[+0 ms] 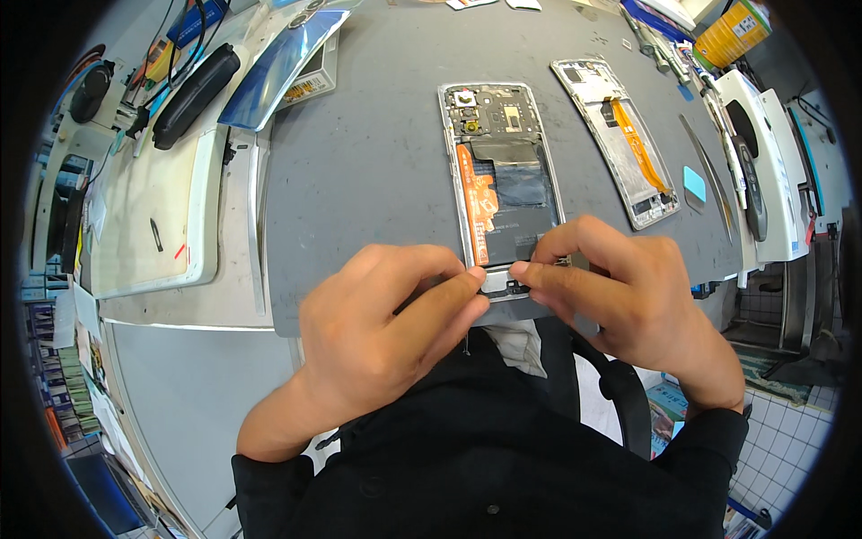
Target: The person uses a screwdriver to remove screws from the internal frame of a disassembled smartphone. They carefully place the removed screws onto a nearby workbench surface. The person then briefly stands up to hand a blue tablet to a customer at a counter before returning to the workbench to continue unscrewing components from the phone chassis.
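An opened phone [507, 225] lies on the grey mat [368, 180], its board at the top, an orange flex cable [471, 198] along its left side and a dark battery in the middle. My left hand [395, 323] is closed at the phone's lower left corner, thumb and forefinger touching its bottom end. My right hand [611, 296] is closed at the lower right, thumb and bent forefinger on the same bottom end. Whatever small part lies under the fingertips is too small to make out.
A second phone housing [620, 153] with an orange cable, tweezers [705, 171] and a blue card [694, 188] lie at the right, near a white device [781, 180]. At the left are a pale pad [180, 198], a black case [195, 99] and blue film sheets [278, 72].
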{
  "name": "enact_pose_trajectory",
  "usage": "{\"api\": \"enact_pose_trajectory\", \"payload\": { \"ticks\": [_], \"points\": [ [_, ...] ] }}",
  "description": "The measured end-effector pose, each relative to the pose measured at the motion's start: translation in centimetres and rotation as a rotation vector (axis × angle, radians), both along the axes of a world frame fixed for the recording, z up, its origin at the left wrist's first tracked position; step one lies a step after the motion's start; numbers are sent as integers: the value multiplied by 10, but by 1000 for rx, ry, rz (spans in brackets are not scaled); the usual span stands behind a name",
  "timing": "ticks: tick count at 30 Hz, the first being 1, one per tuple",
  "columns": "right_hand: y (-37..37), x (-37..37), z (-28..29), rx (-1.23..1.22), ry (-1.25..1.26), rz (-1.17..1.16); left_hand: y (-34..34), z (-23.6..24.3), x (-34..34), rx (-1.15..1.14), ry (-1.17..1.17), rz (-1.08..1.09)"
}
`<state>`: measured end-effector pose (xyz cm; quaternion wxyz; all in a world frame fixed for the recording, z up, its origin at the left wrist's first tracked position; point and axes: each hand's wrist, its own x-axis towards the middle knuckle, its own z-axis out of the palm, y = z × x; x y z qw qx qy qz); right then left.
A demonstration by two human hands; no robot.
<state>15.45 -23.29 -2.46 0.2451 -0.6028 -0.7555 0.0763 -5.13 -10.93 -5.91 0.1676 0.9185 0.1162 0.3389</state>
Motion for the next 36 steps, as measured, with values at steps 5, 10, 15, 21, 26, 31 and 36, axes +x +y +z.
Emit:
{"api": "enact_pose_trajectory", "payload": {
  "ticks": [5, 10, 15, 21, 26, 31, 36],
  "points": [
    [-5, -4, -1, 23, -108, -13, -1, -4, -1, 44, -10, -8],
    [-17, -17, -5, 88, -281, -48, -2, -8, 0, 121, -51, 7],
    [-23, -25, -14, 161, -332, -96, -3, -10, -1, 130, -47, -12],
    [-26, -21, -15, 191, -387, -82, -3, -8, 1, 158, -39, -7],
    [-46, -10, -14, 178, -443, -101, -3, -11, 1, 178, -64, -21],
    [-51, -7, -16, 132, -313, -145, -2, -9, 2, 199, -58, -27],
    [-45, -6, -15, 99, -201, -175, -2, -5, 1, 175, -10, -38]
  ]
}}
